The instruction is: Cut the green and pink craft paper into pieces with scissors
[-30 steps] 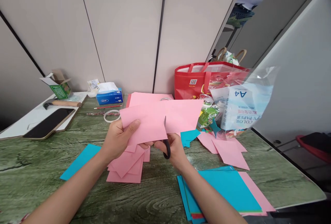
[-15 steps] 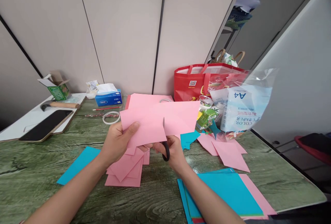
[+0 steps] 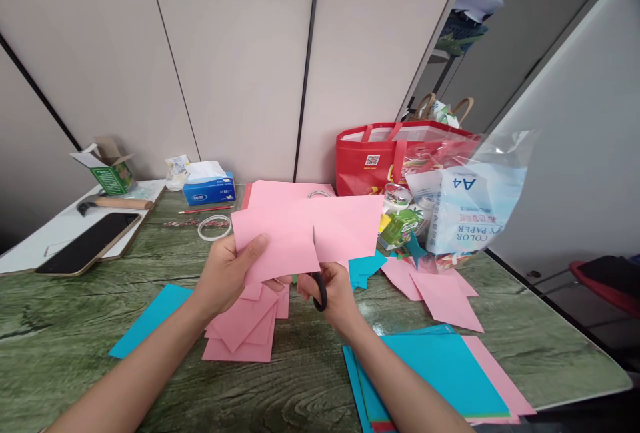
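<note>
A sheet of pink paper (image 3: 280, 233) is held up over the table, with a slit running up from its lower edge near the middle. My left hand (image 3: 230, 273) pinches its left part, thumb on top and fingers underneath. In my right hand (image 3: 333, 289) is a pair of scissors (image 3: 321, 291) with black handles; one blade shows in the slit, the rest is behind the paper. Below the sheet lie several cut pink pieces (image 3: 245, 329). A blue paper piece (image 3: 153, 319) rests to the left of them.
A stack of blue sheets (image 3: 430, 373) lies under my right forearm. Pink pieces (image 3: 447, 299) lie at right, before a bag of A4 colour paper (image 3: 470, 213) and a red bag (image 3: 365, 159). At left are a tape roll (image 3: 215, 227), tissue box (image 3: 210, 189), phone (image 3: 90, 243) and hammer (image 3: 123, 203).
The paper and both hands have shifted very slightly left. The scissors stay in the slit, whose length looks about the same.
</note>
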{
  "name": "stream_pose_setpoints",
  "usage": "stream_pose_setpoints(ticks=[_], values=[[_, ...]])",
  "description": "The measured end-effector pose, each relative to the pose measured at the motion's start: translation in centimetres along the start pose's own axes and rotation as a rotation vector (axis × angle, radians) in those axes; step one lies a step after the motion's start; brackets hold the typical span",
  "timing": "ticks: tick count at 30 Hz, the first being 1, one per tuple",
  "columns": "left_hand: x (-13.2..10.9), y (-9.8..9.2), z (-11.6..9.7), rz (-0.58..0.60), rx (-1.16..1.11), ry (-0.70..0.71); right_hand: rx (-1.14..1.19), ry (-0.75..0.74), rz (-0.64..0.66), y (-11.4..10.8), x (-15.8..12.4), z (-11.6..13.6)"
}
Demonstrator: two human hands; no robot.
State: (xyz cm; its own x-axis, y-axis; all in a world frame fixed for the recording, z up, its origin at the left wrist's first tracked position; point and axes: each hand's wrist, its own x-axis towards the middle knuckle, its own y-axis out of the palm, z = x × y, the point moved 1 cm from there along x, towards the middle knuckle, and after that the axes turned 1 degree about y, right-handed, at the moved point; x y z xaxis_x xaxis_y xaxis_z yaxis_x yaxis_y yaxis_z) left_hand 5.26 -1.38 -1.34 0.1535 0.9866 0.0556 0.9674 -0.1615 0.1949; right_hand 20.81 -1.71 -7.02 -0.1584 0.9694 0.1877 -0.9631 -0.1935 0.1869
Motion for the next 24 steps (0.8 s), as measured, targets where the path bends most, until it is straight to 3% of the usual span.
stream_pose_setpoints(ticks=[24], values=[[0.4, -0.2, 0.4, 0.001, -0.064, -0.042, 0.031, 0.015, -0.019, -0.2, 0.2, -1.3]])
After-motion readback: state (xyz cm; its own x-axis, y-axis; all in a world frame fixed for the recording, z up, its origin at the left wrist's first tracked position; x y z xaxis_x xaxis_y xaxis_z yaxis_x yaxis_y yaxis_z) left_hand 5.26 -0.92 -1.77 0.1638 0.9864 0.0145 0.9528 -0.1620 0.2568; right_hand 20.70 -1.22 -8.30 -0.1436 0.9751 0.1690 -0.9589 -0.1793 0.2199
